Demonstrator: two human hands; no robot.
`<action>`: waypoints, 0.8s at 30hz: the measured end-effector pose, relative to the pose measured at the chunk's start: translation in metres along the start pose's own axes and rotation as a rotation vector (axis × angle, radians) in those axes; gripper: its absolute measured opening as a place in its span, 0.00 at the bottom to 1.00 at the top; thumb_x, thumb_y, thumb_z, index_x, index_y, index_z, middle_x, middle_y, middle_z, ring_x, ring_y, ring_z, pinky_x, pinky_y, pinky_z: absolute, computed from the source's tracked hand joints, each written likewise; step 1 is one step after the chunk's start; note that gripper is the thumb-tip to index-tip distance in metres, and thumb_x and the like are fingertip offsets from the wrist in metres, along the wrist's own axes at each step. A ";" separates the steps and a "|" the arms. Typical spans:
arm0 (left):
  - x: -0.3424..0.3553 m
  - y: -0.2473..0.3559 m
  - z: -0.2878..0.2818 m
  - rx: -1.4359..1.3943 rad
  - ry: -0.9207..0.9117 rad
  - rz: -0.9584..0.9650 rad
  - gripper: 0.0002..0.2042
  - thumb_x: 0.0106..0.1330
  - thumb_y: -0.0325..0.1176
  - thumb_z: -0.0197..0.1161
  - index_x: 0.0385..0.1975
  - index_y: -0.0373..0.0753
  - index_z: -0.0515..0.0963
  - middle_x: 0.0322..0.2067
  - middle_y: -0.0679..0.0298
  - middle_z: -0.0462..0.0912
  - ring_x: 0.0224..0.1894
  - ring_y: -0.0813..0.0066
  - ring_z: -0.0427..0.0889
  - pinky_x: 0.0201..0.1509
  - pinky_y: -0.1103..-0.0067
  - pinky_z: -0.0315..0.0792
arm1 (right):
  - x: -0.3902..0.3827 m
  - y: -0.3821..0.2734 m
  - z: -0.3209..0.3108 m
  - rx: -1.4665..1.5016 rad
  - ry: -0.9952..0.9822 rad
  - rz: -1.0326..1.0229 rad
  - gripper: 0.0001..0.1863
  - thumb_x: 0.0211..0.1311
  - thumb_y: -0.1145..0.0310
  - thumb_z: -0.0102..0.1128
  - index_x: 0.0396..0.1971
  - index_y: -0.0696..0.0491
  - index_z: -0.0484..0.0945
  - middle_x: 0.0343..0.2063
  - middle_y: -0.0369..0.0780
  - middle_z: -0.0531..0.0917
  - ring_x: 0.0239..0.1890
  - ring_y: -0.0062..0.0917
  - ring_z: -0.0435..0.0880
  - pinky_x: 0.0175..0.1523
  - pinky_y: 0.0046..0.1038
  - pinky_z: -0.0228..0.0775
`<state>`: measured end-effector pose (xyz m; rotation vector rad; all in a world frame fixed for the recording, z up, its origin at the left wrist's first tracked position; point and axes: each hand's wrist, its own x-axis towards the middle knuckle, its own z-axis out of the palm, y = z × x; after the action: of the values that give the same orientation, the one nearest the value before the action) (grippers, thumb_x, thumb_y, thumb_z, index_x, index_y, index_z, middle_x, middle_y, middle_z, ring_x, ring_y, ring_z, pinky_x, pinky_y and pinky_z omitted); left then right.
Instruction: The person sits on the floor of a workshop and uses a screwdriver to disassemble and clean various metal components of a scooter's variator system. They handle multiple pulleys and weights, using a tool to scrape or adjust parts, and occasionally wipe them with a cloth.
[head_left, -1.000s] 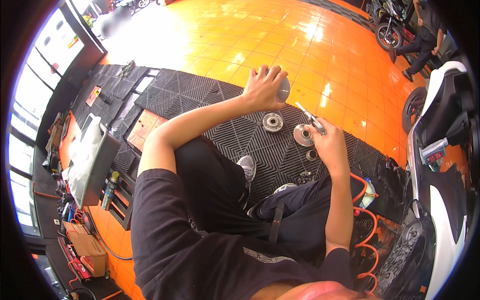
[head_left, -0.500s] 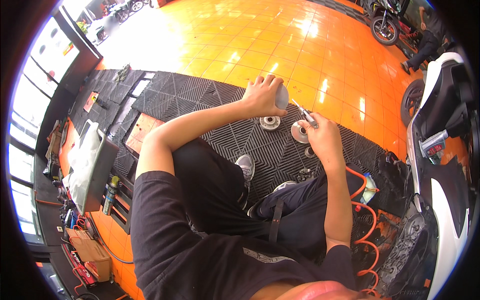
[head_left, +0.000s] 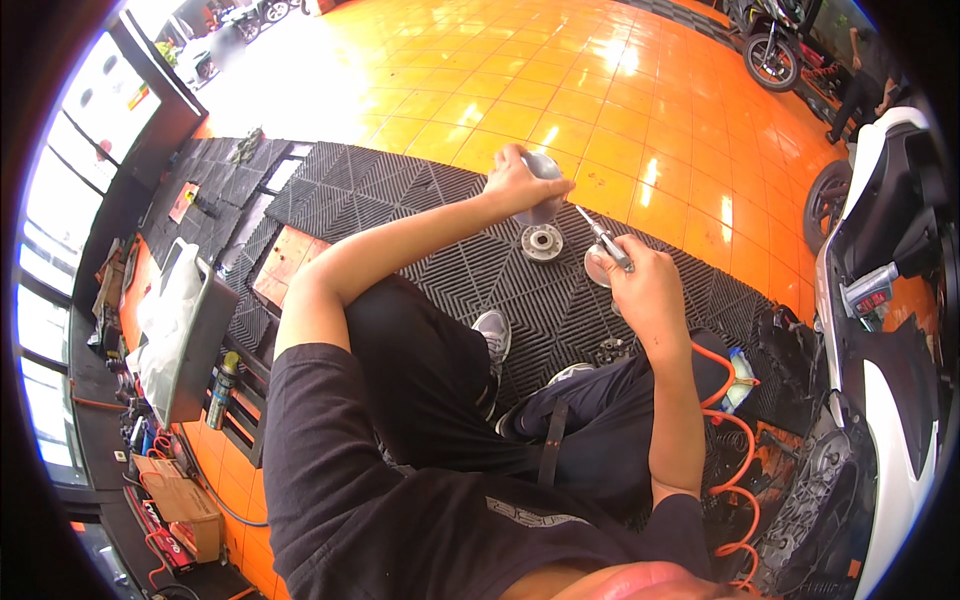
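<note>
My left hand [head_left: 512,185] grips a grey, cup-shaped round part [head_left: 544,208], raised over the mat with its open side partly showing. In my right hand [head_left: 645,285] is a silver air blow gun [head_left: 608,243], its thin nozzle pointing up and left toward the cup-shaped part, a short gap between them. Below the left hand, a round metal flange [head_left: 542,243] with a hole in its middle lies on the black mat. A shiny metal disc [head_left: 596,266] beside it is partly hidden by the blow gun and my right hand.
An orange coiled hose [head_left: 748,440] runs along my right side. A white-and-black scooter [head_left: 895,430] stands close on the right. Small metal parts [head_left: 612,349] lie by my shoe. A grey bin [head_left: 205,340] with plastic sits left. Another person [head_left: 866,95] is at the far right.
My left hand has tilted the cup-shaped part, so its opening shows more, and moved it slightly left. The right hand has shifted the blow gun slightly left and down.
</note>
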<state>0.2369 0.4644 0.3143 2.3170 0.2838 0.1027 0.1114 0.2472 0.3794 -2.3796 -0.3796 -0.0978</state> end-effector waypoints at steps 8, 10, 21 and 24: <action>0.023 -0.017 0.007 -0.712 -0.342 -0.404 0.24 0.65 0.49 0.62 0.50 0.36 0.70 0.43 0.55 0.79 0.48 0.64 0.81 0.47 0.66 0.80 | 0.005 0.003 0.018 -0.161 0.058 -0.049 0.16 0.60 0.56 0.64 0.38 0.55 0.81 0.28 0.48 0.85 0.34 0.46 0.84 0.39 0.43 0.74; 0.021 -0.011 0.005 -0.778 -0.384 -0.494 0.22 0.68 0.50 0.59 0.51 0.39 0.70 0.46 0.55 0.78 0.50 0.63 0.80 0.48 0.63 0.79 | 0.006 0.000 0.020 -0.193 0.051 -0.021 0.17 0.61 0.56 0.64 0.39 0.55 0.81 0.29 0.48 0.85 0.35 0.45 0.85 0.39 0.44 0.75; 0.010 0.003 -0.014 -1.186 -0.455 -0.541 0.29 0.69 0.61 0.47 0.60 0.45 0.65 0.59 0.58 0.71 0.61 0.58 0.72 0.62 0.53 0.68 | 0.015 0.002 0.030 -0.121 0.095 -0.088 0.18 0.59 0.58 0.66 0.36 0.59 0.80 0.28 0.51 0.83 0.35 0.47 0.83 0.39 0.42 0.73; 0.008 0.007 -0.016 -1.280 -0.503 -0.528 0.30 0.69 0.62 0.45 0.60 0.45 0.65 0.60 0.58 0.70 0.63 0.58 0.69 0.64 0.52 0.65 | 0.017 0.001 0.032 -0.114 0.142 -0.107 0.17 0.59 0.56 0.66 0.38 0.56 0.81 0.30 0.49 0.85 0.35 0.46 0.84 0.39 0.42 0.74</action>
<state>0.2437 0.4728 0.3304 0.9027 0.3966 -0.4379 0.1267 0.2718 0.3583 -2.4461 -0.4441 -0.3441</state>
